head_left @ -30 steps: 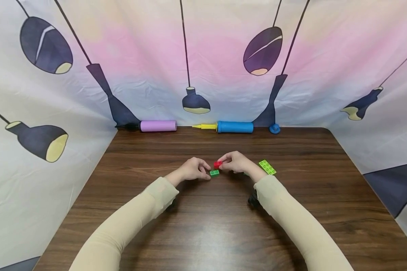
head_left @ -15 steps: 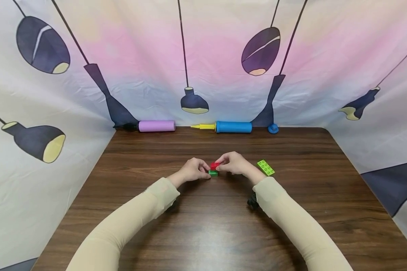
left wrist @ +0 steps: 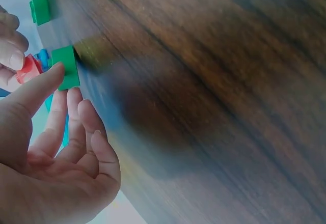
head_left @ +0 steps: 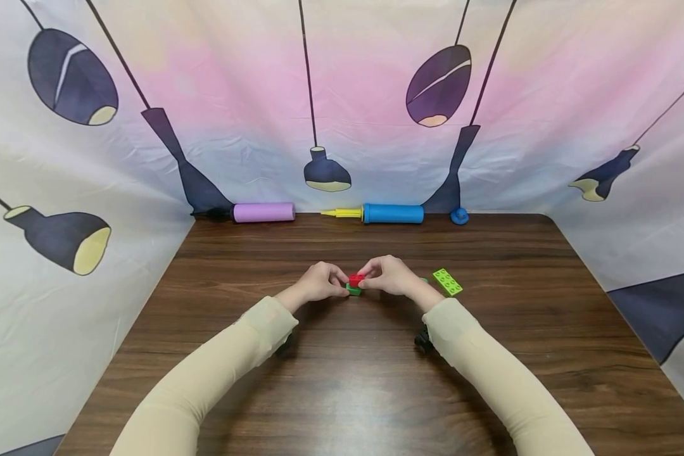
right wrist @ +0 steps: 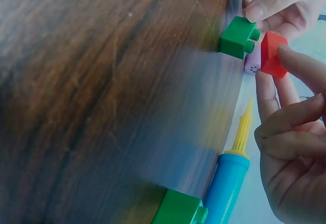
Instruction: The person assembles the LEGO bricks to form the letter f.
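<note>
Left hand (head_left: pixel 320 281) pinches the green brick (right wrist: pixel 237 36) midway between both hands | right hand (head_left: pixel 389 275) pinches the red brick (right wrist: pixel 273 56), right above it | and red's dipping closer than a second ago! | stacking looks nearly lined up, seemingly not yet pressed home

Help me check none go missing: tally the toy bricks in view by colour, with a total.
Red brick: 1
Green bricks: 2
Lime-green brick: 1
Total: 4
</note>
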`<state>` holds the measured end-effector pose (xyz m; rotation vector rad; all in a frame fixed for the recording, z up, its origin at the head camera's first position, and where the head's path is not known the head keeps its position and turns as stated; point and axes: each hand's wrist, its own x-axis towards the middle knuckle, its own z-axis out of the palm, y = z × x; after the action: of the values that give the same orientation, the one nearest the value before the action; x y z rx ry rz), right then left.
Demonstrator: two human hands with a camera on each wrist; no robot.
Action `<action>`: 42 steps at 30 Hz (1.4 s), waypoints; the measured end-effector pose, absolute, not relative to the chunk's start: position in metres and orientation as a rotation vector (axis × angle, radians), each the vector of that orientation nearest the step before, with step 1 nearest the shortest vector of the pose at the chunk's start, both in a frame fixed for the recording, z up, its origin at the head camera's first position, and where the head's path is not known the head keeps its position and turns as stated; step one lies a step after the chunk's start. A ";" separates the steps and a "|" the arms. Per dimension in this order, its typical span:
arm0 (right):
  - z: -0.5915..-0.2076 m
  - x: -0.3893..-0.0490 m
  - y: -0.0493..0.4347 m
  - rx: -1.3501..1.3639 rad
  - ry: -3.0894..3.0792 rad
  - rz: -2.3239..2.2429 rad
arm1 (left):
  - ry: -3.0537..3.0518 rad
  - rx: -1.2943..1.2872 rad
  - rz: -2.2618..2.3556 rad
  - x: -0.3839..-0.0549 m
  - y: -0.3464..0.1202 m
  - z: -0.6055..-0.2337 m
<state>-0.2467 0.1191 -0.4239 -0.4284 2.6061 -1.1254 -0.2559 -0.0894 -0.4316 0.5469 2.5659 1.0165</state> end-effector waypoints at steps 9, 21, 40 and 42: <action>-0.427 -0.248 0.114 -0.425 2.637 -1.110 | 2.586 0.540 1.009 -0.257 -0.092 -0.429; -0.429 -0.247 0.106 -0.414 2.651 -1.073 | 2.600 0.589 1.010 -0.254 -0.092 -0.435; -0.425 -0.245 0.103 -0.399 2.680 -1.030 | 2.616 0.627 0.981 -0.256 -0.092 -0.441; -0.426 -0.244 0.103 -0.377 2.683 -1.030 | 2.610 0.625 0.983 -0.256 -0.093 -0.442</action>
<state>-0.2441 0.1034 -0.4264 -0.3766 2.6832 -1.0297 -0.2563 -0.0925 -0.4422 0.6248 2.6100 0.9829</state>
